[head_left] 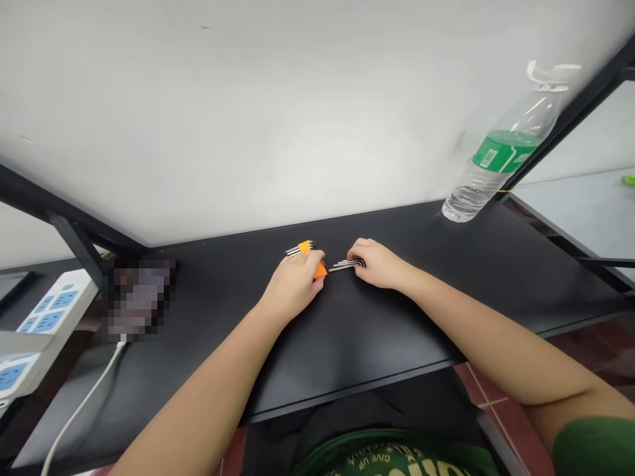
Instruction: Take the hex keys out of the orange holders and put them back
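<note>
My left hand (296,276) is closed around an orange hex key holder (304,246) near the middle of the black tabletop. Several metal hex keys (294,251) stick out of the holder's far end; my fingers cover much of its body. Just to the right, my right hand (376,261) pinches several loose L-shaped hex keys (346,265) by their bent ends. Their straight tips point left toward the holder, with a small gap between.
A large water bottle (501,155) with a green label stands at the back right. On the left lie a pixelated dark device (141,294), its white cable (89,403) and a white power strip (54,324). A white wall (297,119) rises behind the black table (357,344).
</note>
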Action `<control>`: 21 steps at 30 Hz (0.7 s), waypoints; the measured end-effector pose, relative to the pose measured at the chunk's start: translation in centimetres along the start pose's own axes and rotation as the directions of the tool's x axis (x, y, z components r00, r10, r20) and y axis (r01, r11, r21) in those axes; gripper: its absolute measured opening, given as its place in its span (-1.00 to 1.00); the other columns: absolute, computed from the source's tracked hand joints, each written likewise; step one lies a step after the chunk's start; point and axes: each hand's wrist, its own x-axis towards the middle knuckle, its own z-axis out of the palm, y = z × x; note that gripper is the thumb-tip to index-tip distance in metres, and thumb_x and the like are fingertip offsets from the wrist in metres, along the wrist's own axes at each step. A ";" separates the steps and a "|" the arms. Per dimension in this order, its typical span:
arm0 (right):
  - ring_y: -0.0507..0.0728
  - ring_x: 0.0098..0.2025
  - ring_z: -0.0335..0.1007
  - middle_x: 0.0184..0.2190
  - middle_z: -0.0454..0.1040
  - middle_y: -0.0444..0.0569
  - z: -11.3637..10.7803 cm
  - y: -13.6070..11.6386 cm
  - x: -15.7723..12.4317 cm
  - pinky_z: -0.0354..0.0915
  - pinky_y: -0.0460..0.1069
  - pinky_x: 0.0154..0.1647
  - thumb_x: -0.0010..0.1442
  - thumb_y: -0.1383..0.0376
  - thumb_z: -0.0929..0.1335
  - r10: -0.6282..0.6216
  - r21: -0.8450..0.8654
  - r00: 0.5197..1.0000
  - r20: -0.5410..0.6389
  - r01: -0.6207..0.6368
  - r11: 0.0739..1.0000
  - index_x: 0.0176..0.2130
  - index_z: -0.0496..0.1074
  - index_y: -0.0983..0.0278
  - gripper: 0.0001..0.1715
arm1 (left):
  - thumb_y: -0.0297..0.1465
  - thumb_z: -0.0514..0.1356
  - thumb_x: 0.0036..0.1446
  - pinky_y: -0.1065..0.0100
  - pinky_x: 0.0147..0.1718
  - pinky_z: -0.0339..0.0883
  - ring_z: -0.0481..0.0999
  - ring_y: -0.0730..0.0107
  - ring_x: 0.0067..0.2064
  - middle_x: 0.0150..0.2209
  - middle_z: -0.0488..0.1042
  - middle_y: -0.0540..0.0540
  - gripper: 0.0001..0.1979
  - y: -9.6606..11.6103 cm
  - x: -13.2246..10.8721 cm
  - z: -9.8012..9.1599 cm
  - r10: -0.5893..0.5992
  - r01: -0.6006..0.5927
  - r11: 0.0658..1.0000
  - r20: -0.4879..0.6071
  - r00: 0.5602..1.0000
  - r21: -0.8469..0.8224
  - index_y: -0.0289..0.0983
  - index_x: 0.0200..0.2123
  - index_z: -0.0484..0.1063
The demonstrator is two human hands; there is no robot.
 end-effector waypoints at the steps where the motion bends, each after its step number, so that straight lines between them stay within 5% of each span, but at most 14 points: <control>1: 0.17 -0.10 0.36 -0.14 0.48 0.04 -0.1 0.1 0.0 0.30 0.04 -0.02 0.15 0.54 0.32 0.018 0.002 1.000 0.001 -0.018 1.000 -0.17 0.51 0.30 -0.72 | -0.41 0.24 0.21 0.04 0.05 0.43 0.59 -0.03 0.04 0.04 0.58 -0.26 -0.54 -0.2 -0.1 -0.2 -0.012 0.012 1.000 0.001 1.000 0.003 -0.26 0.18 0.37; 12: 0.21 -0.06 0.31 -0.12 0.45 0.08 0.4 -1.5 -1.0 0.32 0.05 -0.01 0.11 0.55 0.32 -0.086 0.018 0.996 0.028 0.086 0.996 -0.13 0.50 0.29 -0.65 | -0.35 0.27 0.20 0.08 0.17 0.42 0.54 0.08 0.16 0.17 0.53 -0.16 -0.44 -0.6 -0.5 -0.3 -0.112 0.074 0.965 -0.140 0.984 -0.253 -0.20 0.25 0.30; 15: 0.22 -0.06 0.34 -0.13 0.49 0.06 0.1 -1.9 -1.0 0.32 0.11 0.02 0.15 0.48 0.34 -0.118 0.044 0.990 -0.072 0.121 0.992 -0.11 0.48 0.26 -0.70 | -0.35 0.29 0.18 0.08 0.19 0.42 0.51 0.09 0.21 0.21 0.49 -0.15 -0.38 -0.4 -0.6 0.2 -0.102 0.052 0.952 -0.153 0.983 -0.302 -0.17 0.30 0.24; 18: 0.15 -0.18 0.41 -0.21 0.51 -0.01 -0.2 -2.4 -0.8 0.35 0.07 -0.10 0.25 0.35 0.36 -0.049 0.207 0.984 -0.173 0.085 0.975 -0.12 0.45 0.24 -0.82 | -0.37 0.30 0.18 0.09 0.21 0.42 0.52 0.12 0.21 0.19 0.51 -0.15 -0.32 0.2 -0.6 0.5 -0.065 0.005 0.949 -0.177 0.982 -0.316 -0.16 0.34 0.18; 21: 0.06 -0.38 0.41 -0.30 0.52 -0.11 0.0 -3.1 -0.5 0.34 0.00 -0.32 0.30 0.14 0.38 0.070 0.440 0.990 -0.125 -0.008 0.898 -0.10 0.41 0.21 -0.77 | -0.36 0.30 0.21 0.09 0.17 0.44 0.54 0.11 0.17 0.15 0.54 -0.17 -0.31 0.9 -0.6 0.7 -0.012 -0.055 0.954 -0.219 0.976 -0.295 -0.17 0.35 0.15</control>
